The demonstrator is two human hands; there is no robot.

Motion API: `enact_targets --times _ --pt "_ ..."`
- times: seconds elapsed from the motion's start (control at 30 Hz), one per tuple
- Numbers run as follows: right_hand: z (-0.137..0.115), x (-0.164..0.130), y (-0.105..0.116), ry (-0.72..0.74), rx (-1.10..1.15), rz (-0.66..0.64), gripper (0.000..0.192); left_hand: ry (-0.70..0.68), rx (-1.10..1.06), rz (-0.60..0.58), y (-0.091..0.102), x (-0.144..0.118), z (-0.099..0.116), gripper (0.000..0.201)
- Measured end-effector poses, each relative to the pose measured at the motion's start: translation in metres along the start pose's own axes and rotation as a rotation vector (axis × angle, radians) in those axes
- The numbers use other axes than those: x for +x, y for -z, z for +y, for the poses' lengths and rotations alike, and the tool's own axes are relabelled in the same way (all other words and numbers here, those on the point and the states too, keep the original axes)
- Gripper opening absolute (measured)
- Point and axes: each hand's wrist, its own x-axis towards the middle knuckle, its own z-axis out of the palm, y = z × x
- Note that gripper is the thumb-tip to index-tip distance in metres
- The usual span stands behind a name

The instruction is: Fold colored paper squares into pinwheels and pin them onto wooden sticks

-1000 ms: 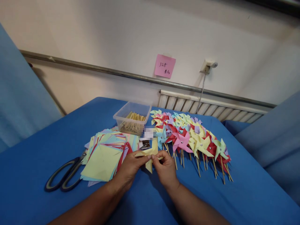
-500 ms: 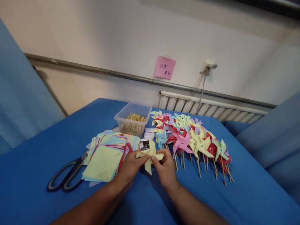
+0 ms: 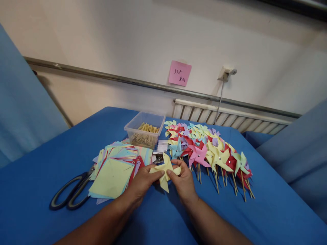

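Note:
A pale yellow paper pinwheel (image 3: 165,166) with folded blades is held between both hands, over the blue cloth. My left hand (image 3: 143,180) pinches its left side, thumb on the front. On the other side my right hand (image 3: 184,182) grips the right blade, its thumb pressed near the centre. The fingers behind the paper are mostly hidden, and I cannot tell whether a pin or stick is there. Just beyond the pinwheel lies a small pack of shiny metal pieces (image 3: 158,158), partly covered by it.
Left of the hands is a stack of coloured paper squares (image 3: 112,178), with scissors (image 3: 73,192) beside it. A clear plastic box (image 3: 130,131) holds many short sticks (image 3: 145,133). Finished pinwheels on sticks (image 3: 199,154) lie in rows to the right. The blue-covered table (image 3: 224,221) meets a wall.
The pinwheel has shifted slightly down and right and turned a little, its blades now spread more toward me. Both hands keep their hold.

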Motion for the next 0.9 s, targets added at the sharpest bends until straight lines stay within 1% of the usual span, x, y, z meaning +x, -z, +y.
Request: enact_targets --times 0.07,0.17,0.33,0.57,0.67,0.73,0.77,0.83,0.87,0.9 --pt "-0.001 0.001 0.001 0.009 -0.022 -0.007 0.036 0.024 0.075 -0.059 0.004 0.002 0.007 0.024" --pt "-0.003 0.001 0.001 0.027 -0.092 -0.010 0.034 -0.016 0.168 -0.052 0.010 0.003 0.015 0.026" --pt "-0.008 -0.002 -0.002 0.024 -0.158 -0.060 0.031 -0.062 0.292 -0.103 0.011 0.004 0.015 0.024" --pt "-0.005 -0.005 -0.005 0.005 -0.161 -0.100 0.027 -0.124 0.394 -0.092 0.011 0.002 0.016 0.019" --pt "-0.002 -0.003 -0.004 0.007 -0.118 -0.115 0.029 -0.153 0.399 -0.057 0.012 0.003 0.017 0.019" --pt "-0.002 0.000 -0.002 0.048 -0.082 -0.072 0.032 -0.177 0.365 0.011 0.015 0.005 0.019 0.020" --pt "-0.004 0.001 0.000 0.084 -0.074 -0.018 0.033 -0.190 0.313 0.056 0.016 0.006 0.020 0.019" --pt "-0.010 0.001 0.001 0.154 -0.078 0.110 0.031 -0.216 0.131 0.147 0.020 0.009 0.022 0.020" --pt "-0.013 -0.001 0.001 0.169 -0.081 0.139 0.028 -0.226 0.016 0.183 0.022 0.010 0.024 0.021" --pt "-0.016 -0.006 -0.001 0.170 -0.082 0.128 0.025 -0.232 -0.091 0.207 0.023 0.011 0.025 0.022"
